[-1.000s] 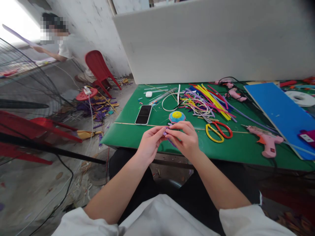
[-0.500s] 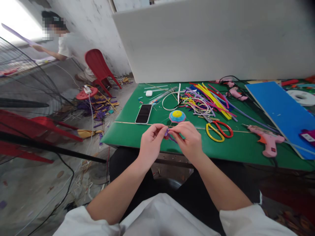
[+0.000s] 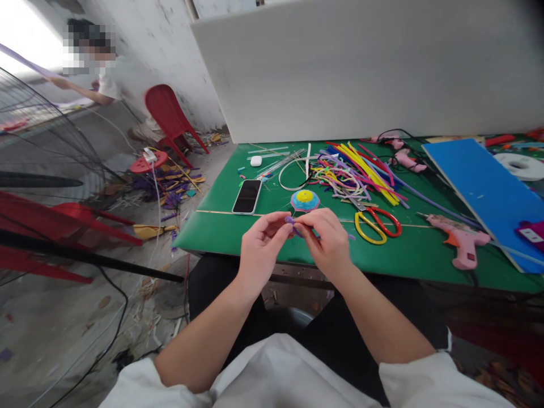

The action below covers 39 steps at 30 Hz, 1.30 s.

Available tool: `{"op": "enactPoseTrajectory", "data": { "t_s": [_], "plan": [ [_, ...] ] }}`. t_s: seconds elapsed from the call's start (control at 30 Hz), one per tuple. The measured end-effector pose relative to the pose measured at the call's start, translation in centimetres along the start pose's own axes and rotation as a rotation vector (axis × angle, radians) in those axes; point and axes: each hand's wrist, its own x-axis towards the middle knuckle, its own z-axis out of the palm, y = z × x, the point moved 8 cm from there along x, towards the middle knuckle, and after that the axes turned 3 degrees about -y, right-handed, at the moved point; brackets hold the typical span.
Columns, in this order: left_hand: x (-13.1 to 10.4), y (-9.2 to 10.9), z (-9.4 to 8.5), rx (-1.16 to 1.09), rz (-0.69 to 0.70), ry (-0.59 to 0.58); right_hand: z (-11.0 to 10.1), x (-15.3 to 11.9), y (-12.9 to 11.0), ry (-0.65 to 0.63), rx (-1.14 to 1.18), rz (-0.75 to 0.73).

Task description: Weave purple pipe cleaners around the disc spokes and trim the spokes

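My left hand [image 3: 264, 241] and my right hand [image 3: 325, 235] meet over the near edge of the green table. Both pinch a purple pipe cleaner [image 3: 289, 220] that is bent or coiled between the fingertips; a bit of purple shows to the right of my right hand. Just beyond my fingers sits a small round piece in yellow, blue and pink [image 3: 305, 199], with thin wires sticking out. Scissors [image 3: 376, 224] with one yellow and one red handle lie right of my right hand. Behind them is a heap of coloured pipe cleaners [image 3: 344, 175].
A phone [image 3: 247, 196] and a white earbud case [image 3: 255, 161] lie at left. To the right are a pink glue gun [image 3: 461, 238], a blue board [image 3: 480, 192] and a tape roll [image 3: 521, 166]. A white panel [image 3: 361, 73] stands behind. Another person works at far left.
The purple pipe cleaner has shifted in my fingers, and more of it shows above my left fingertips and right of my right hand. The view has moved slightly.
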Motion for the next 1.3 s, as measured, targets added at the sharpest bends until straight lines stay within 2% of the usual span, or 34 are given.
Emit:
{"op": "enactPoseTrajectory", "data": {
  "t_s": [0.13, 0.3, 0.53, 0.7, 0.83, 1.03, 1.2, 1.3],
  "plan": [
    [0.1, -0.4, 0.2, -0.039, -0.058, -0.08, -0.1, 0.0, -0.4, 0.018, -0.037, -0.058],
    [0.1, -0.1, -0.2, 0.004, -0.021, -0.055, 0.1, -0.1, -0.6, 0.015, -0.077, -0.075],
    [0.3, 0.5, -0.5, 0.085, 0.038, 0.006, 0.6, 0.0, 0.9, -0.082, 0.127, 0.122],
    [0.4, 0.4, -0.8, 0.149, 0.065, 0.055, 0.9, 0.0, 1.6, -0.075, 0.229, 0.237],
    [0.0, 1.5, -0.8, 0.369, 0.175, 0.081, 0.6, -0.1, 1.5, -0.038, 0.242, 0.264],
    [-1.1, 4.0, 0.5, 0.738, 0.508, -0.019, 1.0, -0.7, 2.8, -0.078, 0.383, 0.453],
    [-1.3, 4.6, 1.3, 0.767, 0.66, -0.177, 1.8, -1.0, 3.6, -0.152, 0.58, 0.559],
    [-0.9, 4.4, 1.4, 0.745, 0.617, -0.205, 2.1, -1.1, 4.0, -0.141, 0.629, 0.609]
  ]
}}
